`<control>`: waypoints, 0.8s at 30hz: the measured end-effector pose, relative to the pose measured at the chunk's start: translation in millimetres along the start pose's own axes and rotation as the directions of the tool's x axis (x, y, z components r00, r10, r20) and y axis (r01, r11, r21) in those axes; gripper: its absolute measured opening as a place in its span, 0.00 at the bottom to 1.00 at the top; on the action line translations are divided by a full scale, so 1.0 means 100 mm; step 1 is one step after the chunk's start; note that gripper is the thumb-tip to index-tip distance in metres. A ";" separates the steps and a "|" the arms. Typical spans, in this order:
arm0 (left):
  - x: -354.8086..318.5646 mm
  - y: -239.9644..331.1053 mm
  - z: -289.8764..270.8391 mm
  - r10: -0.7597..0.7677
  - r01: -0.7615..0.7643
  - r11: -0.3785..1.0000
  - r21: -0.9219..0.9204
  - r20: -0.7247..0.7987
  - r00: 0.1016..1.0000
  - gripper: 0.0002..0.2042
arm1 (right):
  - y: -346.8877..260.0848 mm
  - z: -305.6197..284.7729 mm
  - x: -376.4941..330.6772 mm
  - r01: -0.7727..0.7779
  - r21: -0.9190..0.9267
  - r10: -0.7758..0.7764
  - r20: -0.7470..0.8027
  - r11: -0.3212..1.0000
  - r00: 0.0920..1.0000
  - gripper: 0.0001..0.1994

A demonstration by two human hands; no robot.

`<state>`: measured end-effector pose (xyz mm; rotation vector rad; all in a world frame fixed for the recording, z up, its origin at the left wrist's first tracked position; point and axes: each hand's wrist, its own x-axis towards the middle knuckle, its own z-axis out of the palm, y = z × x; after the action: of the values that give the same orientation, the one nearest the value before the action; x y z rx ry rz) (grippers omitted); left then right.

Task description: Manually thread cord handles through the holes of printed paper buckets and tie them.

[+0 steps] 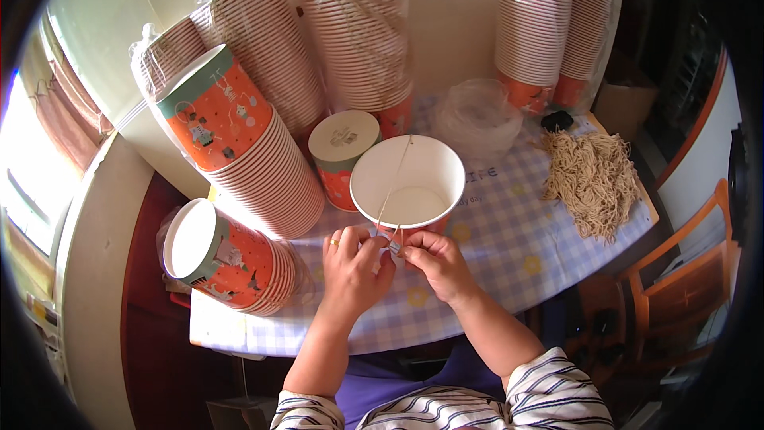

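Observation:
A white-lined paper bucket [434,179] with an orange outside stands upright in front of me, its mouth facing up. A thin beige string [396,182] runs across its mouth from the far rim to the near rim. At the near rim my left hand [354,271], with a ring on one finger, pinches the string's end. My right hand [437,263] is closed on the string close beside it, fingertips almost meeting. A small pale piece shows between the fingertips, too small to name. Just behind the bucket, to its left, is an orange and green paper tub [344,137] with a pale top.
Tall nested bucket stacks [247,167] crowd the left and back; more stacks [533,24] stand back right. Clear plastic lids [477,119] lie behind the bucket. A heap of beige strings [593,183] rests at the right of the checked tablecloth [493,263]. A wooden chair [684,271] stands right.

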<state>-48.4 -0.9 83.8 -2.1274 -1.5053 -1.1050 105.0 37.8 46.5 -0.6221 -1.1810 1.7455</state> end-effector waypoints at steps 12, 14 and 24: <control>-0.15 0.05 0.13 -0.340 0.369 0.773 -0.516 0.154 0.928 0.09 | 0.02 0.00 0.00 0.032 0.000 -0.032 -0.046 0.999 0.998 0.07; -0.19 0.02 0.18 -0.280 0.301 0.831 -0.467 0.115 0.953 0.09 | 0.02 0.01 0.00 0.049 0.002 -0.049 -0.061 0.999 0.997 0.06; -0.18 -0.01 0.22 -0.121 0.121 0.987 -0.106 0.010 0.993 0.09 | 0.06 -0.01 0.01 0.157 -0.161 -0.183 -0.163 0.974 0.969 0.05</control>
<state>-42.9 1.2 55.9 -2.1315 -1.6308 -1.2494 102.8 37.9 41.2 -0.7259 -1.2075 1.4379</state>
